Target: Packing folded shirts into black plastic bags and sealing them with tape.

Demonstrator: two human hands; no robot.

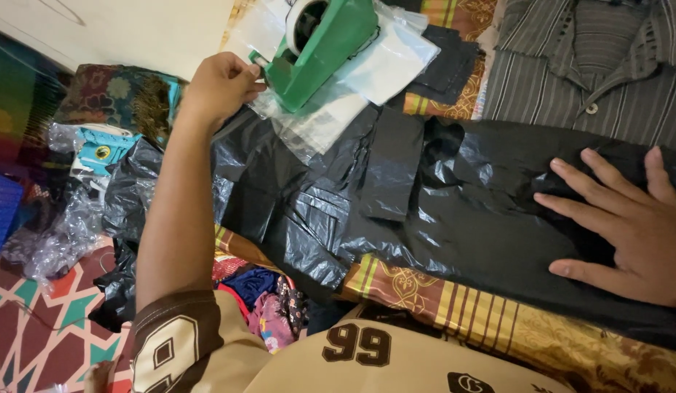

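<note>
Green tape dispenser (pixel 325 45) stands at the top of the view on clear bags (pixel 338 102), and the left hand (pixel 220 86) is at its cutter end, fingers curled with the tips pinched at the tape end there. Across the middle lies a black plastic bag (pixel 425 211), folded and crinkled, on a patterned cloth (pixel 454 306). The right hand (pixel 629 225) lies flat on the bag's right part, fingers spread, gripping nothing. A striped shirt (pixel 578 65) lies just beyond.

left hand (pixel 221 86) apparently pinching, right hand (pixel 629 225) flat, fingers spread
</note>
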